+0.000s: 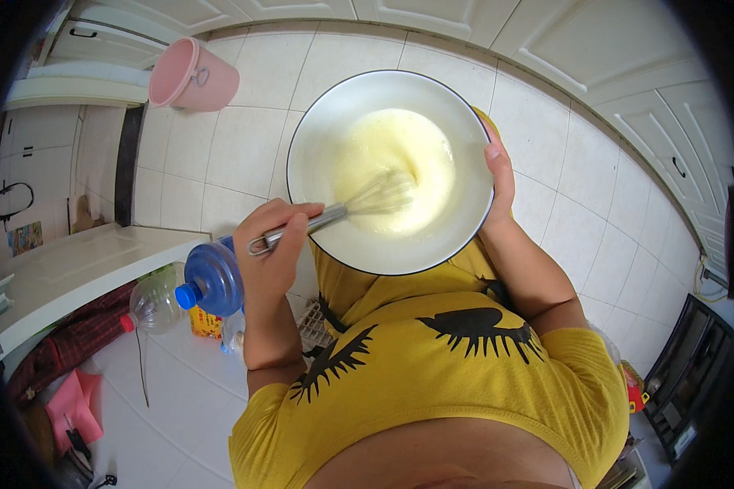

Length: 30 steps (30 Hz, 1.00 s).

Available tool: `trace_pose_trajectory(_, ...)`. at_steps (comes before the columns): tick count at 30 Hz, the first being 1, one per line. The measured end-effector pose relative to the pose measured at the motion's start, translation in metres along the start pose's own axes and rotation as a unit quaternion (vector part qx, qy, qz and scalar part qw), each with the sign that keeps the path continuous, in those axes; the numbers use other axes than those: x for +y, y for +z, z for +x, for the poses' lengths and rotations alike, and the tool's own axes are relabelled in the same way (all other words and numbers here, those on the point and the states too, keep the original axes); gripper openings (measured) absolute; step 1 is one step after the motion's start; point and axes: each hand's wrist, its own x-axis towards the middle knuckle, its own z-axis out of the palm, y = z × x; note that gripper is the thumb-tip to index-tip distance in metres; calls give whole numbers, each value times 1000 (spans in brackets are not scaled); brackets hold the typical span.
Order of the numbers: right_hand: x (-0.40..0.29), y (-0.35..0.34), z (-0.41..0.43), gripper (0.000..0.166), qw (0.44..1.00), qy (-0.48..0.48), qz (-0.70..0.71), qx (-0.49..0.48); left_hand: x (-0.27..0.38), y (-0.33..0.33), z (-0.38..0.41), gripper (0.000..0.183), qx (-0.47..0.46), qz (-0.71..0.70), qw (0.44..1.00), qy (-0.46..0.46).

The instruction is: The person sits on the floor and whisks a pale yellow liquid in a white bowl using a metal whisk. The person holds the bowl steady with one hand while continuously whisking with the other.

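Note:
My left hand grips the steel handle of a balloon whisk. The whisk's wires are blurred and dip into a pale yellow, frothy liquid, which has a swirl near the wire tips. A white bowl with a dark rim holds the liquid and sits above my lap. At the bowl's right side, my right hand holds the rim, thumb against the upper edge. The other fingers of that hand are mostly hidden behind the bowl.
A pink bucket stands on the tiled floor at upper left. Pale cabinets line the far side. To my left are a large blue plastic bottle, a clear bottle with a red cap and a white ledge.

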Motion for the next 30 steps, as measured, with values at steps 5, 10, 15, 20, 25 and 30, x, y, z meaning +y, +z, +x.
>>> trace_pose_trajectory(5, -4, 6, -2, 54, 1000, 5, -3, 9, 2, 3, 10, 16, 99, -33, 992, -73)
trace_pose_trajectory(10, -1, -3, 0, 56, 998, -3, -49, -34, 2, 12, 12, 14, 113, -51, 992, 4)
trace_pose_trajectory(15, -3, 1, -1, 56, 999, 15, -25, -18, 30, 12, 17, 13, -35, 35, 998, -29)
trace_pose_trajectory(20, -3, 3, -1, 55, 999, 2, -29, -22, 21, 14, 26, 14, 76, 2, 997, -13)
trace_pose_trajectory(25, -3, 2, 1, 55, 999, 4, -7, -32, 27, 12, 26, 16, 50, -100, 991, -67)
trace_pose_trajectory(30, -1, 1, 1, 55, 1000, 6, -16, -20, 26, 18, 35, 14, 4, -1, 1000, 27)
